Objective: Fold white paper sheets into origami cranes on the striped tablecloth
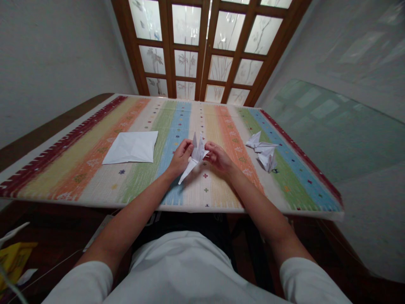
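Note:
A partly folded white paper figure (196,155) with two upright points and a long flap hanging toward me sits between my hands, just above the striped mat (221,185). My left hand (181,158) pinches its left side with closed fingers. My right hand (217,157) grips its right side, fingers curled. Both forearms reach out over the near edge of the table.
A creased white paper square (131,147) lies flat on the mat to the left. Two folded white paper figures (264,152) rest on the right. A wooden door with frosted panes (205,46) stands behind the table. Yellow paper (14,257) lies low at left.

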The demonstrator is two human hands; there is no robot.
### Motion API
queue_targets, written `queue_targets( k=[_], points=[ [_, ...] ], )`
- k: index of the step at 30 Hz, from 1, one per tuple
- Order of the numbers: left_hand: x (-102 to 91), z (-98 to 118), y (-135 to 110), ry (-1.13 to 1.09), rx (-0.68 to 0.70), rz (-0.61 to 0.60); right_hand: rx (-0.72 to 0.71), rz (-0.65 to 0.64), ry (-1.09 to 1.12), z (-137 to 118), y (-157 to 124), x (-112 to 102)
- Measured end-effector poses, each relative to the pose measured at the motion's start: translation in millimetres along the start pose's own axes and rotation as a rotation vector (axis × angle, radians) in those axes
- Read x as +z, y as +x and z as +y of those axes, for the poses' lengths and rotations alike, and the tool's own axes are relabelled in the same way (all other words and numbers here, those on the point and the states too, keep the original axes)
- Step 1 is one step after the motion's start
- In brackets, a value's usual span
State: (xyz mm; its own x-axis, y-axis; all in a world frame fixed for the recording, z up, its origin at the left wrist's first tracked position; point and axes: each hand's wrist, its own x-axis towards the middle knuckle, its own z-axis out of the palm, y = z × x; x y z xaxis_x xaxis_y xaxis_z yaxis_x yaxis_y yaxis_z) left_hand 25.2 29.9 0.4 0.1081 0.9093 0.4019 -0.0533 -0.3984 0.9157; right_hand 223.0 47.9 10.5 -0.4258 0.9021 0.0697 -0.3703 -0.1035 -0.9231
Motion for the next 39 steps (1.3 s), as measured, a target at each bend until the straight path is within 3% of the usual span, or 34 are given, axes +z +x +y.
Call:
queue_targets(
  k=[6, 11, 16, 20, 29, 39],
  points=[
    [-8.2, -10.6, 4.4, 0.104, -0.037, 0.308, -0.066, -0.181, -0.299, 1.4, -0.8, 3.3],
    [-9.8, -3.0, -2.3, 0.291, 0.068, 0.423, 0.033, -0.313, -0.194, 8.5, -4.9, 16.2],
    [2.2, 7.7, -8.0, 0.384, 0.152, 0.410, 0.046, -0.321, -0.192, 20.4, -4.3, 24.6],
    [6.0, 11.0, -9.6, 0.381, 0.194, 0.310, 0.035, -0.230, -0.245, 25.6, -4.3, 24.3],
    [1.1, 8.3, -5.6, 0.214, 0.051, 0.104, -0.131, 0.014, -0.276, 20.6, 4.7, 6.1],
    [1.9, 13.7, -9.1, 0.289, 0.052, -0.014, -0.136, 0.036, -0.278, 9.6, 3.4, 7.6]
  ],
)
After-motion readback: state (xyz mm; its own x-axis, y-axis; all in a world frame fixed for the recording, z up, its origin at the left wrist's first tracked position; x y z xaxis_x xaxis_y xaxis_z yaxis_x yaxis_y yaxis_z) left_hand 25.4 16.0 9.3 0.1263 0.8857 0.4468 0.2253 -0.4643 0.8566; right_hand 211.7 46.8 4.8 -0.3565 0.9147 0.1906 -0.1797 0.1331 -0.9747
